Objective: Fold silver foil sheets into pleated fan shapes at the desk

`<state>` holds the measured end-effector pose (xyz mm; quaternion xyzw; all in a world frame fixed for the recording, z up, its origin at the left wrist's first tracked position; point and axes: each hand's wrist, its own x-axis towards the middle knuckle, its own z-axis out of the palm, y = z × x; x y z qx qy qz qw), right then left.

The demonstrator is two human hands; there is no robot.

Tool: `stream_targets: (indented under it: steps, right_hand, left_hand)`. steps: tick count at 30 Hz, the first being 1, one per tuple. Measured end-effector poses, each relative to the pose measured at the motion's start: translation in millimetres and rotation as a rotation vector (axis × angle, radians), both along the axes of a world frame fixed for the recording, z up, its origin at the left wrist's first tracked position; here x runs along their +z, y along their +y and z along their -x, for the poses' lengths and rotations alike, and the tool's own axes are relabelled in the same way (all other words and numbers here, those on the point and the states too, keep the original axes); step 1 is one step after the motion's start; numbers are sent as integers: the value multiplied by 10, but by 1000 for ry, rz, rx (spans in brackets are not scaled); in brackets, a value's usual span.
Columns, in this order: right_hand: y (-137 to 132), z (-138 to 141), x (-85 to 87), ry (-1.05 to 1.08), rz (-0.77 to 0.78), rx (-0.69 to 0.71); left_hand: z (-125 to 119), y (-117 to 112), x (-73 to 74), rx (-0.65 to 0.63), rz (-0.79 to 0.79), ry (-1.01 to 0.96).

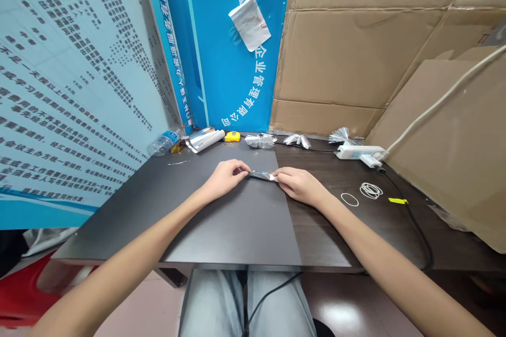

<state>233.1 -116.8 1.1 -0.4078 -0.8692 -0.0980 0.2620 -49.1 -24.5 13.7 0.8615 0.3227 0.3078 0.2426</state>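
A small, narrow, shiny packet-like piece, dark along its lower edge and silvery on top, lies low over the grey tabletop. My left hand pinches its left end between thumb and fingertips. At its right end, the closed fingers of my right hand hold it, with a white bit showing beside the fingertips. Its exact kind is too small to make out.
Along the back stand a plastic bottle, a foil roll, a yellow tape measure and bundles of twist ties. To the right are a power strip, white rings, yellow tape and a black cable.
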Motion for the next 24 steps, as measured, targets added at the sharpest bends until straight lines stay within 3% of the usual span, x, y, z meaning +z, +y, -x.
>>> stream_targets:
  steps: [4, 8, 10, 14, 19, 24]
  right_hand:
    - [5, 0, 1, 42, 38, 10]
    - [9, 16, 15, -30, 51, 8]
    - [12, 23, 23, -60, 51, 8]
    - [10, 20, 38, 13, 89, 24]
    - [-9, 18, 15, 197, 229, 32]
    - [-9, 32, -29, 314, 299, -29]
  left_hand:
    - [4, 35, -36, -122, 86, -2]
    - [42, 95, 17, -158, 466, 16]
    - [57, 89, 74, -175, 562, 41]
    - [44, 3, 144, -141, 440, 89]
    - [20, -73, 86, -92, 152, 150]
    - [24, -121, 77, -175, -34, 183]
